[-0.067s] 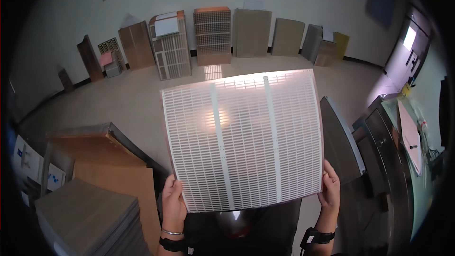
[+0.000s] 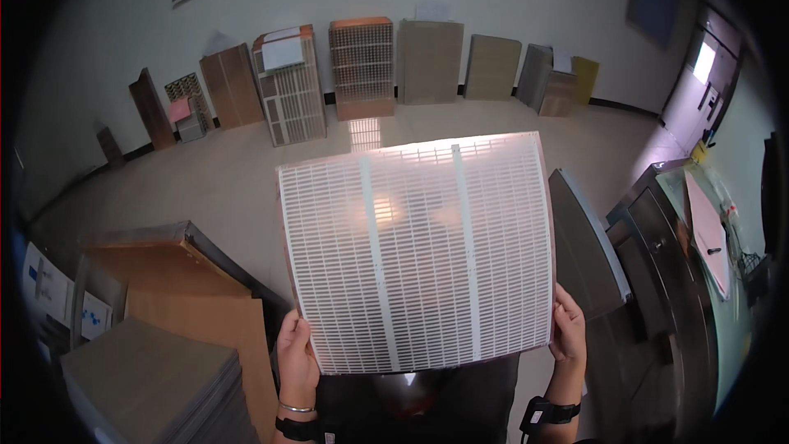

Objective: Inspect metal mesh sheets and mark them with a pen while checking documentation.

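Held up in front of me is a large rectangular panel (image 2: 419,263), covered with a white grid of small slots and crossed by two plain pale strips. Its glossy face reflects light near the top edge. My left hand (image 2: 296,349) grips the lower left edge, thumb on the face. At the lower right edge my right hand (image 2: 568,330) is closed on the same panel, its fingers partly hidden behind it. Close to my left hand stands a stack of flat grey-brown sheets (image 2: 152,370).
Several stacks of panels, among them a gridded one (image 2: 362,66), lean along the far wall. An open brown wooden case (image 2: 177,267) stands at left. Dark cabinets (image 2: 670,255) and a green-topped table (image 2: 727,329) with a pink clipboard (image 2: 705,222) are at right. A door (image 2: 703,99) is beyond.
The panel and both hands sit slightly lower in the picture. The background has shifted a little left and down. Both hands keep their grip.
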The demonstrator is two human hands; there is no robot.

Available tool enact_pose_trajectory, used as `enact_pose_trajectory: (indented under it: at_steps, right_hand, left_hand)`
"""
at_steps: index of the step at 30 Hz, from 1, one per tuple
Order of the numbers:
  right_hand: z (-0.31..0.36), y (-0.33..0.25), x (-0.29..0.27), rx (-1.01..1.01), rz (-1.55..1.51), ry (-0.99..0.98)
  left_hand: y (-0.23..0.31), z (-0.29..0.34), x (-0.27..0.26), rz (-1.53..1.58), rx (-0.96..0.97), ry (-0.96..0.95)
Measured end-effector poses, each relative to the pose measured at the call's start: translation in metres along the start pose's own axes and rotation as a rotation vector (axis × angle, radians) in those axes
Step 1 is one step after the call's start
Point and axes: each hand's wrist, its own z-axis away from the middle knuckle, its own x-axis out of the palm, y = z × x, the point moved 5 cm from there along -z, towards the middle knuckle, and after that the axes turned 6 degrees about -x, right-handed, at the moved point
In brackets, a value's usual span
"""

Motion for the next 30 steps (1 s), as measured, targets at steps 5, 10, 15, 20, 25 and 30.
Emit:
enact_pose_trajectory:
  at_steps: [5,10,15,20,25,30]
  right_hand:
    - [0.007,0.007,0.009,0.090,0.044,-0.139]
    - [0.015,0.014,0.013,0.158,0.093,-0.230]
    - [0.016,0.011,0.022,0.162,0.119,-0.233]
    - [0.008,0.023,0.027,0.157,-0.102,-0.066]
    - [-0.006,0.046,0.036,0.100,-0.233,0.019]
    - [0.022,0.090,0.092,0.246,-0.410,0.139]
  left_hand:
    - [-0.003,0.002,-0.009,-0.032,0.013,0.050]
    - [-0.004,0.005,-0.022,-0.055,-0.002,0.076]
    - [-0.003,0.005,-0.019,-0.051,-0.002,0.056]
    - [0.001,0.002,-0.015,-0.052,-0.042,-0.103]
    - [0.018,0.008,0.011,0.562,-0.042,-0.228]
    - [-0.054,0.035,0.068,0.430,-0.130,-0.430]
